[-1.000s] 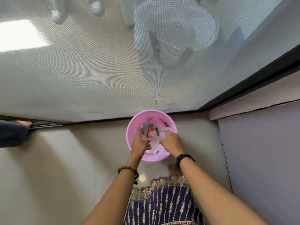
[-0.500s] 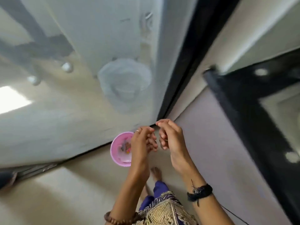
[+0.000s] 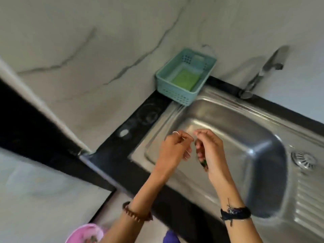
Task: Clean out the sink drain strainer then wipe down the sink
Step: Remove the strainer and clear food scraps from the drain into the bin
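Observation:
The steel sink (image 3: 245, 130) fills the right half of the head view, its basin bare and shiny. A round metal drain strainer (image 3: 304, 160) lies on the ribbed drainboard to the right of the basin. My left hand (image 3: 175, 148) and my right hand (image 3: 211, 149) hover side by side over the basin's left part, fingers curled inward, neither gripping an object. A small dark green scrap (image 3: 204, 163) clings to the heel of my right hand. The drain hole is not in sight.
A teal plastic basket (image 3: 177, 95) with a green sponge (image 3: 185, 78) sits at the sink's back left corner. The faucet (image 3: 263, 69) rises behind the basin. Black countertop (image 3: 145, 116) borders the sink. A pink bin (image 3: 84, 232) stands on the floor at bottom left.
The view has swung from the pink bin on the floor up to the sink. Both hands left the bin and now hang over the basin, fingers curled.

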Action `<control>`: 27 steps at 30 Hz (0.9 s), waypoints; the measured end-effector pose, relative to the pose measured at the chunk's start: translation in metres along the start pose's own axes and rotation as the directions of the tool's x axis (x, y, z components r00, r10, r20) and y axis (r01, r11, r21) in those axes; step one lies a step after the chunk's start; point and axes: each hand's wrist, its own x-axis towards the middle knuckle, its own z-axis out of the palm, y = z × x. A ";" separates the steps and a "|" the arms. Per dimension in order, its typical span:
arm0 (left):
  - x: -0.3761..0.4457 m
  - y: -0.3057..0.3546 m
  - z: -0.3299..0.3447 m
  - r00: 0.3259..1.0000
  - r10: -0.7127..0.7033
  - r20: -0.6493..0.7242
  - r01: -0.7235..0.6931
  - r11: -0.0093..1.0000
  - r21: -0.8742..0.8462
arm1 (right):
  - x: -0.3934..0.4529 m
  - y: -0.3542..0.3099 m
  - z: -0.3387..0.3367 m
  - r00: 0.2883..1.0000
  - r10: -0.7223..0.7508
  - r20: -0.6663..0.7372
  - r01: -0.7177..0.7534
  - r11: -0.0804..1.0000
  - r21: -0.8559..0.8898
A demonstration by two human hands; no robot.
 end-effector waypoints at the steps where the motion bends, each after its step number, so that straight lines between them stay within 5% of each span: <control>1: 0.021 -0.005 0.012 0.999 -0.024 0.033 0.019 0.992 0.123 | 0.019 0.010 -0.016 0.999 0.020 -0.035 -0.023 0.997 -0.072; 5: 0.107 -0.040 0.072 0.973 -0.189 0.131 0.080 0.813 0.577 | 0.091 0.062 -0.090 0.981 0.097 -0.166 -0.151 0.923 -0.355; 9: 0.160 -0.091 0.115 0.942 -0.294 0.159 0.038 0.565 0.824 | 0.132 0.119 -0.131 0.937 0.288 -0.198 -0.349 0.773 -0.530; 14: 0.180 -0.143 0.142 0.876 -0.343 0.340 -0.234 0.314 0.920 | 0.148 0.172 -0.132 0.864 0.490 -0.118 -0.414 0.557 -0.720; 18: 0.183 -0.168 0.149 0.801 -0.342 0.492 -0.445 0.209 0.871 | 0.151 0.194 -0.118 0.868 0.485 -0.106 -0.345 0.436 -0.831; 22: 0.182 -0.177 0.158 0.786 -0.352 0.508 -0.516 0.079 0.853 | 0.152 0.205 -0.113 0.893 0.433 -0.123 -0.298 0.364 -0.883; 27: 0.184 -0.181 0.155 0.815 -0.303 0.494 -0.494 0.084 0.865 | 0.151 0.210 -0.118 0.912 0.403 -0.082 -0.234 0.344 -0.909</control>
